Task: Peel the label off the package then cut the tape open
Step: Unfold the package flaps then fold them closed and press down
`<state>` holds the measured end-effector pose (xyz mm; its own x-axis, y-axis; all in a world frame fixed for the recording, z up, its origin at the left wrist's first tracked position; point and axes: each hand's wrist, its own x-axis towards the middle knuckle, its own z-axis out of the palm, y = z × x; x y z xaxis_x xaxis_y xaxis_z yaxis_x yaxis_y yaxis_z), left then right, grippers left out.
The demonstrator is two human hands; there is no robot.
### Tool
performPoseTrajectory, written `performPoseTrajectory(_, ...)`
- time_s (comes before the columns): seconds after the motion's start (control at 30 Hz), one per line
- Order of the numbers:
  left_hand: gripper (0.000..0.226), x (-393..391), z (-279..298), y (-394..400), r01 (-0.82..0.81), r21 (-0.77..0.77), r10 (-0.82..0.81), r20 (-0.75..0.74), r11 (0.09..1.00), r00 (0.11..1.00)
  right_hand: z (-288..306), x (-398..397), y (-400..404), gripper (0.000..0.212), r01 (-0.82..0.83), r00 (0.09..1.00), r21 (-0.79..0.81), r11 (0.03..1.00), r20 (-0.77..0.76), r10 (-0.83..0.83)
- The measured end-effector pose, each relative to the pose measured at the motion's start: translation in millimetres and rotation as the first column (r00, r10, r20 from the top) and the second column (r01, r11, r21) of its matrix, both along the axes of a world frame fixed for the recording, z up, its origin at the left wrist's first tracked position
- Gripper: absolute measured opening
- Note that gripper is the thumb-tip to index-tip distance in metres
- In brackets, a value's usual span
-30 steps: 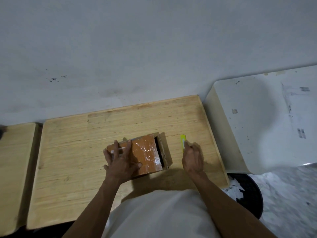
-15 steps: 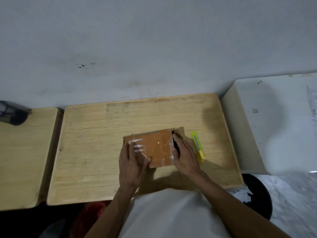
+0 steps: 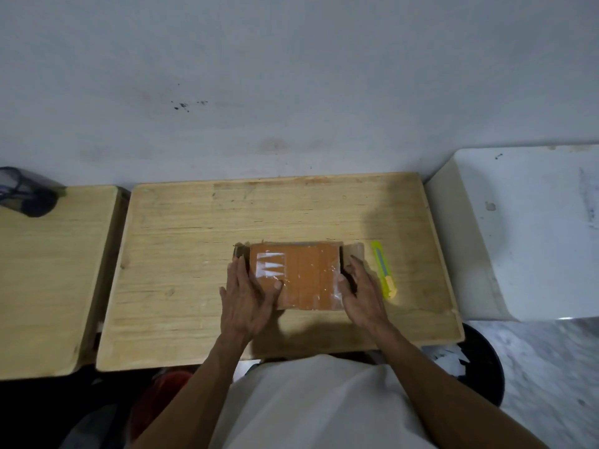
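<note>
A brown cardboard package (image 3: pixel 308 273), wrapped in shiny clear tape, lies flat in the middle of the wooden table (image 3: pixel 194 254). Its end flaps stand open on the left and the right. My left hand (image 3: pixel 246 296) grips the package's left end, thumb resting on top. My right hand (image 3: pixel 361 291) holds its right end, fingers at the open flap. A yellow utility knife (image 3: pixel 384 268) lies on the table just right of my right hand, untouched. I see no label on the package's top.
A second wooden table (image 3: pixel 48 280) stands to the left with a dark pouch (image 3: pixel 27 196) at its far corner. A white cabinet (image 3: pixel 525 231) is on the right. A black bin (image 3: pixel 479 364) with paper scraps sits below the table's right corner.
My right hand let go of the yellow knife, left it on the table and moved to the package's right end. The package has been turned square to me.
</note>
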<state>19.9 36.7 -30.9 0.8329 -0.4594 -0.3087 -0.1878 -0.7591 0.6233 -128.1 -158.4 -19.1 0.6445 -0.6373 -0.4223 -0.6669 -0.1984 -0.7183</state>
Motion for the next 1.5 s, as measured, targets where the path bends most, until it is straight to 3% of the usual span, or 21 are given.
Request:
performPoseTrajectory(0.13,0.078,5,2,12,-0.004,-0.148,-0.006,-0.065,0.989,0.998,9,-1,9,0.052,0.080,0.991,0.089,0.993,0.101,-0.089)
performPoseTrajectory(0.33,0.046,-3,16,24,0.032,-0.313,-0.050,-0.049,0.949,0.998,10,-5,22,0.047,0.227,0.947,0.067,0.972,0.219,-0.236)
performPoseTrajectory(0.5,0.046,7,36,15,-0.040,-0.358,0.011,-0.083,0.933,0.996,21,7,21,0.025,0.319,0.850,0.195,0.927,0.374,-0.371)
performPoseTrajectory(0.67,0.034,23,51,-11,-0.162,-0.361,0.130,-0.111,0.919,0.985,25,36,6,0.038,0.412,0.829,0.224,0.883,0.309,-0.465)
performPoseTrajectory(0.8,0.039,38,50,-34,-0.221,-0.348,0.186,-0.130,0.911,0.974,29,61,-17,0.047,0.412,0.858,0.246,0.877,0.219,-0.464)
performPoseTrajectory(0.87,0.052,44,46,-44,-0.233,-0.371,0.177,-0.179,0.899,0.968,24,71,-29,0.051,0.376,0.885,0.244,0.894,0.191,-0.424)
performPoseTrajectory(0.93,0.067,50,44,-53,-0.281,-0.351,0.213,-0.220,0.893,0.952,21,84,-40,0.054,0.356,0.897,0.250,0.900,0.179,-0.404)
performPoseTrajectory(1.07,0.064,63,43,-74,-0.328,-0.296,0.264,-0.236,0.897,0.935,20,107,-58,0.048,0.351,0.898,0.296,0.889,0.162,-0.408)
performPoseTrajectory(1.2,0.060,75,34,-92,-0.273,-0.241,0.205,-0.272,0.931,0.940,11,128,-72,0.058,0.344,0.928,0.258,0.903,0.053,-0.368)
performPoseTrajectory(1.27,0.072,79,22,-95,-0.235,-0.176,0.186,-0.256,0.956,0.948,4,136,-77,0.063,0.314,0.945,0.218,0.924,0.019,-0.326)
performPoseTrajectory(1.4,0.081,73,11,-91,-0.029,0.105,0.029,0.004,0.994,1.000,-10,141,-80,0.071,0.278,0.960,0.091,0.956,-0.072,-0.272)
performPoseTrajectory(1.5,0.076,58,20,-81,0.107,0.232,-0.157,0.210,0.967,0.965,-16,126,-73,0.056,0.098,0.989,-0.133,0.986,-0.093,-0.110)
